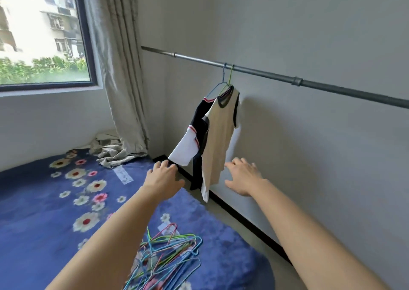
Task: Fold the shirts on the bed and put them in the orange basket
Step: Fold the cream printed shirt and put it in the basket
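Note:
Two shirts hang on wire hangers from a grey rail [265, 73] along the wall. The nearer is a beige shirt [221, 135] with dark trim; behind it hangs a black and white shirt [194, 139] with red stripes. My left hand [163, 174] reaches out with relaxed fingers just below the white sleeve, holding nothing. My right hand [243, 174] is stretched out with spread fingers, just right of the beige shirt's lower hem, apart from it. The bed [44, 212] has a blue flowered cover. No orange basket is in view.
A heap of coloured wire hangers [168, 256] lies on the bed near its right edge. A beige curtain [119, 68] hangs beside the window, its end bunched on the bed. A narrow strip of floor [234, 221] runs between bed and wall.

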Demonstrator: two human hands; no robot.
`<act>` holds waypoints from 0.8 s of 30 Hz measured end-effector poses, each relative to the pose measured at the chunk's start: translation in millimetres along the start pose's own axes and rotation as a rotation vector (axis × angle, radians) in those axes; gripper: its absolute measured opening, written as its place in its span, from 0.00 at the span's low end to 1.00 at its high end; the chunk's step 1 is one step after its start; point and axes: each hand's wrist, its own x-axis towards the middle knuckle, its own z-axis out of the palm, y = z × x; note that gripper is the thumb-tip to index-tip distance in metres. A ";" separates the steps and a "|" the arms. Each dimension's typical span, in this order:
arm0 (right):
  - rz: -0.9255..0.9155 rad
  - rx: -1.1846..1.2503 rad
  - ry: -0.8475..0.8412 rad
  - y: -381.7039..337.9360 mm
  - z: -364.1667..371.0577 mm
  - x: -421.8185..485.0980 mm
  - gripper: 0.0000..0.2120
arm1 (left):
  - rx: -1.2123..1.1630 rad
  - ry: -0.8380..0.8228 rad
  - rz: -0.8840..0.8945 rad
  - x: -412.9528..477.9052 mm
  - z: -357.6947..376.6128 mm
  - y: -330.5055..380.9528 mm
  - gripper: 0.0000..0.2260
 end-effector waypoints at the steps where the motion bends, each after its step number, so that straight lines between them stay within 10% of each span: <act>1: 0.001 0.009 0.019 12.8 -5.1 15.5 0.23 | -0.016 -0.001 -0.012 20.3 -2.7 6.0 0.21; 24: -0.111 0.261 0.343 212.7 -118.8 425.1 0.23 | -0.244 0.285 -0.139 416.4 -35.0 165.7 0.19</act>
